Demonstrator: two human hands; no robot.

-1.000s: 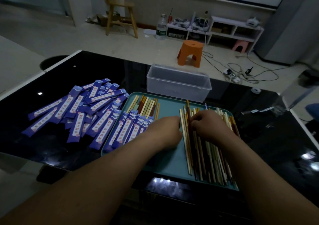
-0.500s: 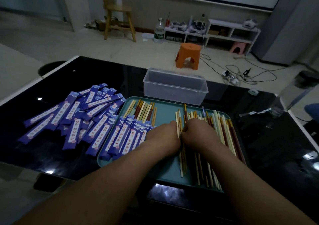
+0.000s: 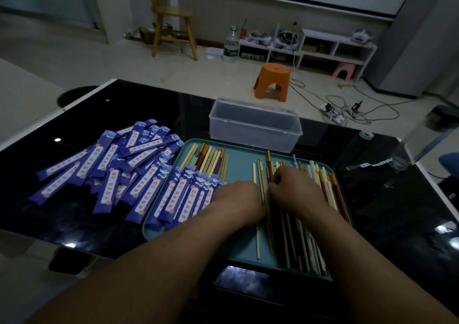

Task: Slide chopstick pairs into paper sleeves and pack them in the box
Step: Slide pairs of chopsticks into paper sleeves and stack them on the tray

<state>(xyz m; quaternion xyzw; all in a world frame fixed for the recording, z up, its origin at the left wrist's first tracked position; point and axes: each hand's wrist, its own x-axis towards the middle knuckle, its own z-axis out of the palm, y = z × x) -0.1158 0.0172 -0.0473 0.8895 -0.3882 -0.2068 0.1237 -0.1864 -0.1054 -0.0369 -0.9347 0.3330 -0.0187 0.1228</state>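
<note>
**Loose chopsticks (image 3: 298, 244) lie pointing away from you**

Your glossy black counter (image 3: 397, 199) carries a round-cornered teal tray (image 3: 238, 159), a clear plastic box (image 3: 253, 130) just beyond. Flat purple paper sleeves (image 3: 109, 164) heap left. The slim pale and brown sticks fill the tray's right half. Your right hand (image 3: 295, 192) pinches some; your left hand (image 3: 238, 199) sits just beside, grip hidden.

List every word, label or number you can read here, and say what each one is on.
Paper sleeves: red characters on a white strip, too blurred to read.
Water bottle: label too small to read.
No other text shows.
</note>
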